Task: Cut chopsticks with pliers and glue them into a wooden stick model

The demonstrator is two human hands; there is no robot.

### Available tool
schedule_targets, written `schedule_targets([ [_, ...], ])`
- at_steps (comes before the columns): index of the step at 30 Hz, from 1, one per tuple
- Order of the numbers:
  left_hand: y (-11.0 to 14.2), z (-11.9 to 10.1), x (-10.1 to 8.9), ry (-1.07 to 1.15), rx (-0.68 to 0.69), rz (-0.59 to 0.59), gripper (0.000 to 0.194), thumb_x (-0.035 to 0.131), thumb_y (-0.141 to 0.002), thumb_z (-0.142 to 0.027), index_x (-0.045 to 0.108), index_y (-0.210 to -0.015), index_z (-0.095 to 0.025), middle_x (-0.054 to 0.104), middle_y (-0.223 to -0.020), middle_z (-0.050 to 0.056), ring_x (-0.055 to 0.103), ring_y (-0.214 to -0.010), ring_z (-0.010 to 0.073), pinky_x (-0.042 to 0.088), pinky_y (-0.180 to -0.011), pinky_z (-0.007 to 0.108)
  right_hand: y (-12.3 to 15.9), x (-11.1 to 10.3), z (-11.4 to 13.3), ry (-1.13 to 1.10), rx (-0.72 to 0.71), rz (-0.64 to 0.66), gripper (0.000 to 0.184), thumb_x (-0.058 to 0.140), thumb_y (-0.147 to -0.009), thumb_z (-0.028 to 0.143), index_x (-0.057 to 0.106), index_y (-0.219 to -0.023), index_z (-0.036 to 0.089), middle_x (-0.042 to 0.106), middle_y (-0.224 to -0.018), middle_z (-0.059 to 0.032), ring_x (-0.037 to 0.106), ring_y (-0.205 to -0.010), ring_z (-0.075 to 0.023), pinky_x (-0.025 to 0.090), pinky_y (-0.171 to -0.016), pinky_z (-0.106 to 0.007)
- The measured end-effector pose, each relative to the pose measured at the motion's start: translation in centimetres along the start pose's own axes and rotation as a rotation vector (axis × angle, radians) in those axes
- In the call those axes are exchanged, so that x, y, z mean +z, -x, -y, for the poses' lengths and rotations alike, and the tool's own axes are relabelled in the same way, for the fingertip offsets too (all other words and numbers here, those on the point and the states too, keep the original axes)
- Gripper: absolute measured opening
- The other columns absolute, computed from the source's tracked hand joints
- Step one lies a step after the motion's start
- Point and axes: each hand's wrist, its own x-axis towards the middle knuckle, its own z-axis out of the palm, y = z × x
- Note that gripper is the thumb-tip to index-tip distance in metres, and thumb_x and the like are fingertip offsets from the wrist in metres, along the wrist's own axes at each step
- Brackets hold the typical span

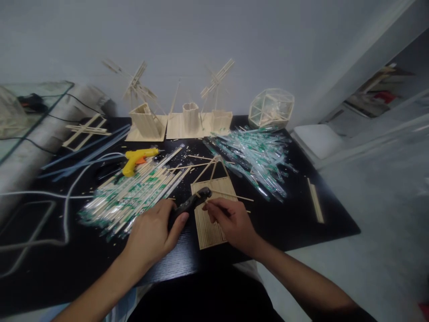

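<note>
My left hand (156, 228) is closed round a black hand tool (191, 204), which looks like cutting pliers; its jaw end is blurred. Close to that end, my right hand (233, 221) is pinched on what seems to be a short thin wooden stick, mostly hidden by the fingers. Both hands are over a flat panel of chopsticks (209, 232) lying on the black table. At the panel's far end stands a small frame of thin sticks (214, 167) meeting at a peak. A loose stick (234, 195) lies across the panel, past my right hand.
Wrapped chopsticks (134, 201) lie at left under a yellow glue gun (137, 160). Empty-looking plastic wrappers (258, 154) are heaped at right. Wooden windmill models (145, 120) and a faceted clear container (271, 108) line the back. A white cable (69, 197) crosses the left side.
</note>
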Motion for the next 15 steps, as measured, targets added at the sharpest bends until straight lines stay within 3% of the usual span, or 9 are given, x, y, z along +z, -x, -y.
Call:
schedule_targets([
  [5,0.1,0.2,0.2,0.035,0.067,-0.072,0.041,0.033,-0.101,-0.052,0.057,-0.095,-0.020,0.069,-0.083,0.007,0.070,-0.072,0.0256,0.051,-0.062,0.036,0.0,-0.4,0.4,-0.130,0.059,0.064,0.030,0.062,-0.096,0.042,0.073,-0.084,0.017,0.055,-0.061,0.0022,0.050,-0.059,-0.0115,0.042,-0.060,-0.026],
  [9,-0.1,0.5,0.0,0.086,0.133,-0.106,0.038,0.036,-0.101,-0.049,0.059,-0.098,-0.019,0.069,-0.086,0.007,0.070,-0.073,0.0251,0.052,-0.062,0.036,-0.3,-0.8,0.9,-0.318,0.184,0.176,0.036,0.066,-0.093,0.050,0.072,-0.083,0.016,0.051,-0.059,0.0039,0.038,-0.049,-0.0071,0.028,-0.046,-0.022],
  [15,-0.4,1.0,-0.3,0.177,0.168,-0.107,0.036,0.039,-0.098,-0.050,0.060,-0.097,-0.021,0.067,-0.085,0.006,0.067,-0.075,0.0236,0.051,-0.064,0.035,-0.8,-1.7,1.3,-0.594,0.377,0.410,0.035,0.073,-0.089,0.048,0.070,-0.083,0.013,0.046,-0.056,0.0072,0.029,-0.043,-0.0032,0.018,-0.040,-0.020],
])
